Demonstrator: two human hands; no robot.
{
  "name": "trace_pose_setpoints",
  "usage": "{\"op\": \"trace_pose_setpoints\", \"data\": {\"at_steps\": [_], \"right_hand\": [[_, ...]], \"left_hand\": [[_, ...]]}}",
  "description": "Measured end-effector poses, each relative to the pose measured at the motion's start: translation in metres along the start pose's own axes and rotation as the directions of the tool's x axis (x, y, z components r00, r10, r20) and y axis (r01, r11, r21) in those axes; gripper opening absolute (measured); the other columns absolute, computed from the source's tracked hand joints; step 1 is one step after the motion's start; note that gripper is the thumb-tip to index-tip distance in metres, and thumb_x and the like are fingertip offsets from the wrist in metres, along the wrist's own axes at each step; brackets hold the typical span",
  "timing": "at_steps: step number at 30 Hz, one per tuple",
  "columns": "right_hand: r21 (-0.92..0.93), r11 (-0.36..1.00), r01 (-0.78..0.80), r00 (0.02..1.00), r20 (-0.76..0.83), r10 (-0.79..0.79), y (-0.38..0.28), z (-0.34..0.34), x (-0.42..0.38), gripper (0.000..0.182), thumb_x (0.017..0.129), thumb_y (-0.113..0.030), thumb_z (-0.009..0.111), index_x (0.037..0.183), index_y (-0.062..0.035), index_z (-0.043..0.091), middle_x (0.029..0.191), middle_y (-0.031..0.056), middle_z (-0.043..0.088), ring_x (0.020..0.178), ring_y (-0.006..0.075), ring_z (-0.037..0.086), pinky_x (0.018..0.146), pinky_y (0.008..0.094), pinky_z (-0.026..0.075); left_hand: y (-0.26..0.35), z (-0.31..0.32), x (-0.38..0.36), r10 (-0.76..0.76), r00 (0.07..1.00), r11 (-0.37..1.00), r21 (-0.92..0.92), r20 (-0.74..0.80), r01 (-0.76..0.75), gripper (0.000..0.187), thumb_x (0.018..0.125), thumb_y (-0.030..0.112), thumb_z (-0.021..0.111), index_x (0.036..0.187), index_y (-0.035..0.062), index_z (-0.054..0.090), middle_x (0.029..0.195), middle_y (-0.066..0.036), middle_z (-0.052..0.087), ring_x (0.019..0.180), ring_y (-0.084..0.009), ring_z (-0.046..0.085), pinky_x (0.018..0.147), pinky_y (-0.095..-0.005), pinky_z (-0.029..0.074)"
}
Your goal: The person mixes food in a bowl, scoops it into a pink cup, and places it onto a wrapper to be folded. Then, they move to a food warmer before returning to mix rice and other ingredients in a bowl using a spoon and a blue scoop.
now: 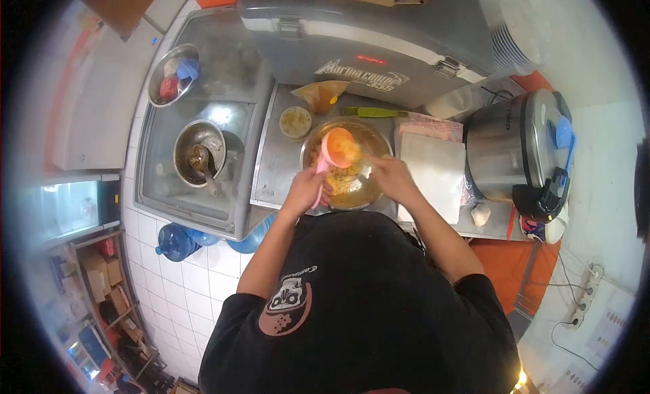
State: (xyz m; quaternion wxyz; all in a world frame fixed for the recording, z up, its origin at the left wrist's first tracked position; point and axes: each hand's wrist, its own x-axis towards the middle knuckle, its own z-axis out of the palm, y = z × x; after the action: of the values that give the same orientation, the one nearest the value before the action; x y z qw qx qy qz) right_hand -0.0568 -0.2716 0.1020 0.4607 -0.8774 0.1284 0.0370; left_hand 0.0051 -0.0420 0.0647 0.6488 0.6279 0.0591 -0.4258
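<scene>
A metal bowl (384,140) of yellow, crumbly food (347,185) sits on the counter in front of me. My left hand (306,189) is closed round the handle of a pink dipper (325,153), which is tilted above the bowl with some of the yellow food in it. My right hand (394,178) is closed at the bowl's right side on what looks like a metal spoon (366,170), its end close to the dipper. Beyond the bowl stand a small tub (295,122), a plastic bag of orange-brown contents (323,96) and green tongs (374,112).
White wrapping paper (433,174) lies right of the bowl, beside a large rice cooker (501,147). A grey cooler box (365,45) stands behind. On the glass-topped freezer (233,136) at left are a bowl with a ladle (200,157) and another metal bowl (154,75).
</scene>
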Motion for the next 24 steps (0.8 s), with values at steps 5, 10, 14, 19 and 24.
{"op": "trace_pose_setpoints", "data": {"at_steps": [5, 10, 14, 19, 24], "right_hand": [[-0.206, 0.974, 0.093, 0.996, 0.015, -0.092, -0.016, -0.004, -0.001, 0.034, 0.086, -0.013, 0.049, 0.116, -0.0069, 0.064, 0.092, 0.0237, 0.060, 0.088, 0.0411, 0.058, 0.080, 0.0457, 0.047], [-0.464, 0.860, -0.214, 0.971, -0.003, 0.240, 0.026, -0.015, 0.045, 0.025, 0.083, -0.020, 0.057, 0.102, -0.0094, 0.069, 0.094, 0.0175, 0.065, 0.090, 0.0374, 0.061, 0.078, 0.0466, 0.050], [-0.658, 0.753, -0.017, 0.994, 0.071, 0.085, 0.049, 0.009, 0.086, 0.021, 0.081, -0.024, 0.061, 0.095, -0.0127, 0.071, 0.090, 0.0139, 0.067, 0.087, 0.0361, 0.063, 0.076, 0.0465, 0.051], [-0.505, 0.735, 0.452, 0.853, 0.485, -0.192, 0.025, 0.032, 0.111, 0.018, 0.078, -0.016, 0.057, 0.088, -0.0188, 0.072, 0.086, 0.0104, 0.068, 0.082, 0.0310, 0.064, 0.071, 0.0432, 0.051], [-0.500, 0.692, 0.522, 0.751, 0.654, -0.094, 0.020, 0.018, 0.095, 0.021, 0.078, -0.018, 0.058, 0.091, -0.0227, 0.073, 0.084, 0.0097, 0.068, 0.082, 0.0311, 0.064, 0.071, 0.0428, 0.051]], "left_hand": [[-0.005, -0.003, 0.011, -0.089, 0.993, 0.982, -0.159, 0.077, 0.100, 0.027, 0.096, 0.020, 0.045, 0.103, -0.0050, 0.054, 0.072, -0.013, 0.064, 0.046, -0.0161, 0.057, 0.042, -0.0292, 0.050], [-0.019, -0.025, 0.010, 0.099, 0.990, 0.993, -0.060, -0.102, -0.105, 0.025, 0.096, 0.021, 0.047, 0.100, -0.0016, 0.057, 0.075, -0.010, 0.066, 0.056, -0.0130, 0.059, 0.051, -0.0249, 0.047], [-0.030, -0.037, 0.021, 0.256, 0.954, 0.966, -0.003, -0.156, -0.259, 0.029, 0.096, 0.021, 0.046, 0.110, -0.0020, 0.057, 0.081, -0.008, 0.068, 0.072, -0.0107, 0.059, 0.067, -0.0228, 0.044], [-0.031, -0.032, 0.022, 0.304, 0.932, 0.946, -0.057, -0.198, -0.321, 0.030, 0.097, 0.022, 0.046, 0.111, -0.0009, 0.057, 0.083, -0.007, 0.067, 0.071, -0.0080, 0.055, 0.065, -0.0209, 0.041], [-0.038, -0.034, 0.023, 0.319, 0.921, 0.934, -0.091, -0.225, -0.345, 0.030, 0.097, 0.023, 0.045, 0.113, 0.0003, 0.057, 0.083, -0.006, 0.068, 0.066, -0.0060, 0.052, 0.062, -0.0205, 0.040]]}}
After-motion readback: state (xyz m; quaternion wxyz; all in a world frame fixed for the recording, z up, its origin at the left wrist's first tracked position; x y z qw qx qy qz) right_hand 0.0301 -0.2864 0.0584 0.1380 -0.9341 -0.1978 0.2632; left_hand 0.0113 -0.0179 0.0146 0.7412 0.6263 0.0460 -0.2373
